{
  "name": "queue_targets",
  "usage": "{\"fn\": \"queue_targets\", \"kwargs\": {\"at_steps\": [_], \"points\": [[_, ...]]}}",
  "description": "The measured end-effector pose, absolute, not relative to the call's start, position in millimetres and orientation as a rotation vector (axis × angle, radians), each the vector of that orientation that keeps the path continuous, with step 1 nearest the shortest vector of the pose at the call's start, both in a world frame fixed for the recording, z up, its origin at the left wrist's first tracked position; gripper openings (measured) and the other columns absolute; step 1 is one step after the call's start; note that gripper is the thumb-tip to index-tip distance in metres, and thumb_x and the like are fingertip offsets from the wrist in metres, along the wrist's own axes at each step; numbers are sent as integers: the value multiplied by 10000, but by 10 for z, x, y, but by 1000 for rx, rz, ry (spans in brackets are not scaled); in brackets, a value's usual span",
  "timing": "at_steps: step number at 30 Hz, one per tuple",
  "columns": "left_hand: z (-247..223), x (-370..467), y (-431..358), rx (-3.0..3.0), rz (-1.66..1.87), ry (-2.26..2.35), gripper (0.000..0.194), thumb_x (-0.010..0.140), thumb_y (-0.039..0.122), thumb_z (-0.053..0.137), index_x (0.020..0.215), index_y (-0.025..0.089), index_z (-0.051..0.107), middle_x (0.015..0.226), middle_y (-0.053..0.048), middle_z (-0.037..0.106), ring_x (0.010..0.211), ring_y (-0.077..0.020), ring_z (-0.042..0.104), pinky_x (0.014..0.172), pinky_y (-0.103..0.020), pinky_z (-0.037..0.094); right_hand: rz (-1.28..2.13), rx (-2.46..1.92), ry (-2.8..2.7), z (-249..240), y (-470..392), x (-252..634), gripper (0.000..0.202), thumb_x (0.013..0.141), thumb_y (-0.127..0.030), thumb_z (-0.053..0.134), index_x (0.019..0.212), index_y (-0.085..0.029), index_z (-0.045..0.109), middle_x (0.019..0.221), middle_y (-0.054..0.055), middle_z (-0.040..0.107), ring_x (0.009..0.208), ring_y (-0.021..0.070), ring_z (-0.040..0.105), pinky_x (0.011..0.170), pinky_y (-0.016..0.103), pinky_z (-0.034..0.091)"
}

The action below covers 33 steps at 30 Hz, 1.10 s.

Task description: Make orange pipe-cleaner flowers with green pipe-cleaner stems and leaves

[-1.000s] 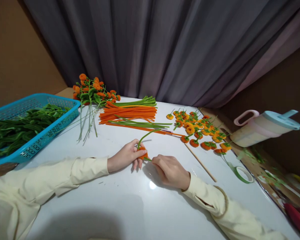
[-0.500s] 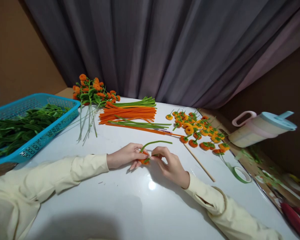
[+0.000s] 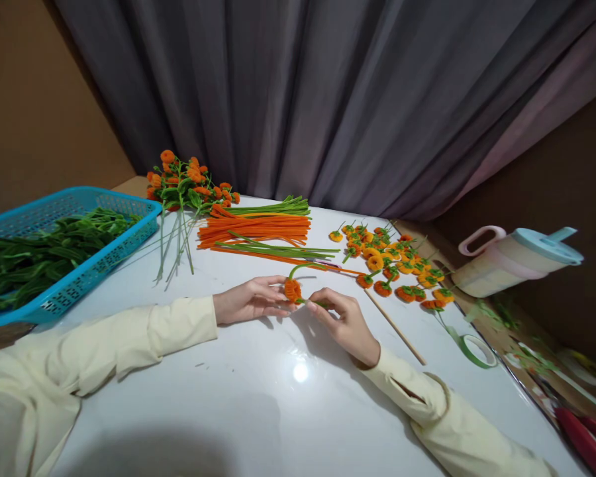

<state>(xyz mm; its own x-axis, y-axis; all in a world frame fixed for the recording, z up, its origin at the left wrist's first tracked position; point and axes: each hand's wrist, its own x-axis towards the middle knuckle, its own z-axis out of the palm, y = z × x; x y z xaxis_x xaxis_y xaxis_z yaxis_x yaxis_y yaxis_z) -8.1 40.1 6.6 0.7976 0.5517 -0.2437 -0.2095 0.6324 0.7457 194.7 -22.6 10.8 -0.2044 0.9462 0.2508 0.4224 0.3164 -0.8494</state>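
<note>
An orange pipe-cleaner flower (image 3: 293, 290) is held up over the white table, its ruffled face turned toward me. One green pipe cleaner (image 3: 305, 266) arches above it and another green end sticks out at its lower right. My right hand (image 3: 345, 324) pinches that green end between thumb and forefinger. On the other side, my left hand (image 3: 252, 300) has its fingers stretched out and apart, the tips touching or just beside the flower's left edge. Beyond the hands lie a bundle of orange pipe cleaners (image 3: 253, 230) and some green pipe cleaners (image 3: 283, 250).
At left stands a blue basket (image 3: 97, 265) of green leaves. Finished orange flowers with stems (image 3: 179, 179) lie at the back left. Several flower heads (image 3: 375, 262), a wooden stick (image 3: 397, 329), green tape (image 3: 478, 351), a tumbler (image 3: 514, 258) and red-handled pliers (image 3: 583, 440) are at right.
The orange flower has been raised and tipped so its face shows. My left fingers have loosened from around it and spread; my right hand keeps its pinch.
</note>
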Motion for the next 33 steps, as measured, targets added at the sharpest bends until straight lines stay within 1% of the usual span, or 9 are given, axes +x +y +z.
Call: {"fn": "queue_targets", "kwargs": {"at_steps": [3,5,10,14,17,20,24,29,33], "points": [[59,-85,388,826,454,445,423,728,122,661,1121,161,509,895,-50,605,811,-141,620,715,-258,530,1181,-1183,-1627,117,-206,1959,288,816,-429,565,711,-162,536,546,-23,515,500,97,453,514,233,373],[48,-80,373,886,446,427,322,751,166,660,1048,159,537,842,-30,584,754,-122,594,657,-251,533,1401,-1113,-1556,119,-203,1953,305,808,-444,579,727,-156,522,501,-47,476,472,82,420,512,227,348],[65,-29,290,1049,490,456,194,768,230,661,883,118,552,785,-20,569,646,-86,557,526,-176,487,1727,-936,-1516,143,-235,1889,318,818,-453,576,797,-139,526,567,-21,550,496,84,465,540,234,362],[100,52,201,1188,637,556,253,764,297,663,859,115,516,658,2,569,523,-85,551,420,-161,430,1794,-857,-1598,203,-258,1824,375,880,-466,470,871,-110,587,725,65,652,645,128,565,645,268,415],[99,98,164,1229,726,610,296,748,330,673,876,124,504,660,15,578,456,-83,551,412,-182,441,1783,-862,-1611,222,-256,1796,406,892,-477,440,904,-107,605,753,72,667,707,139,580,689,269,415],[89,108,165,1195,695,588,319,738,335,681,921,123,530,734,-4,603,496,-90,580,459,-201,478,1767,-884,-1640,209,-244,1800,414,886,-485,448,858,-105,612,693,58,661,667,135,571,664,264,408],[96,96,181,1100,583,571,282,752,340,670,855,96,573,659,-15,597,528,-86,571,497,-190,483,1771,-895,-1664,186,-237,1833,396,887,-466,460,784,-112,603,663,51,662,626,128,567,649,264,406],[108,126,144,1087,689,648,299,705,336,715,834,93,596,671,-11,600,534,-87,568,510,-193,479,1789,-895,-1613,168,-253,1799,425,877,-497,450,752,-122,608,660,55,676,630,144,599,676,292,444],[113,134,120,1125,648,676,332,715,405,692,794,104,576,631,-19,614,529,-109,593,527,-213,487,1790,-927,-1556,150,-261,1781,397,853,-486,496,752,-120,610,658,58,682,601,137,593,632,275,445]]}}
